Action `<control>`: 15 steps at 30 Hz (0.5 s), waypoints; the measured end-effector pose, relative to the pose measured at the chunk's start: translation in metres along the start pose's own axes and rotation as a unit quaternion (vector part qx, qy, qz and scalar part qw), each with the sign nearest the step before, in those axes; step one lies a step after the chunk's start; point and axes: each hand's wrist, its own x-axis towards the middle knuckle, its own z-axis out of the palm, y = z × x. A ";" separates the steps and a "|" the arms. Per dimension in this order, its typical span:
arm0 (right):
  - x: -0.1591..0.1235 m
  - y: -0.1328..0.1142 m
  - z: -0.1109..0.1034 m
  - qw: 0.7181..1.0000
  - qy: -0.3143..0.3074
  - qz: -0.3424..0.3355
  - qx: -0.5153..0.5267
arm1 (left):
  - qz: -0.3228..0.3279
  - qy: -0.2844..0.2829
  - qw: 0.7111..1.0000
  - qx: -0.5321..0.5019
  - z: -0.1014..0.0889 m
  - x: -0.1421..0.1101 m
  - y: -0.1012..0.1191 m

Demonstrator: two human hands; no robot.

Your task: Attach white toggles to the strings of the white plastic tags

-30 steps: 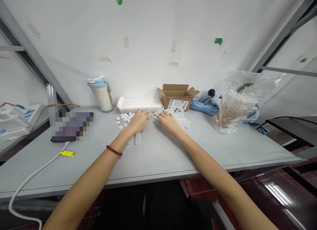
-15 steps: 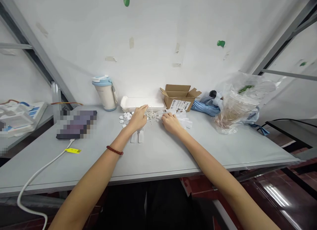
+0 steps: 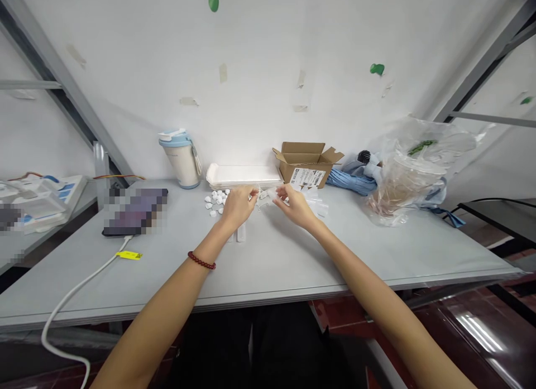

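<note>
Both your left hand (image 3: pixel 238 207) and right hand (image 3: pixel 294 206) have fingers half curled; whether they hold something, I cannot tell. Between the fingertips, pale strings (image 3: pixel 263 198) look unclear.

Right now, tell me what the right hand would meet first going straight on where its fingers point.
Ahead of the right hand, probably the pale tangled cords first; exact depth is unclear.
</note>
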 end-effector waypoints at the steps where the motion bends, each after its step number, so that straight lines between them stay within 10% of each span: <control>1: -0.001 -0.003 0.001 0.999 0.002 -0.007 0.032 | -0.007 0.005 1.000 -0.010 0.000 0.000 0.001; 15: -0.003 -0.013 0.008 0.998 -0.037 -0.045 -0.013 | -0.028 0.045 0.992 -0.118 0.002 -0.003 0.009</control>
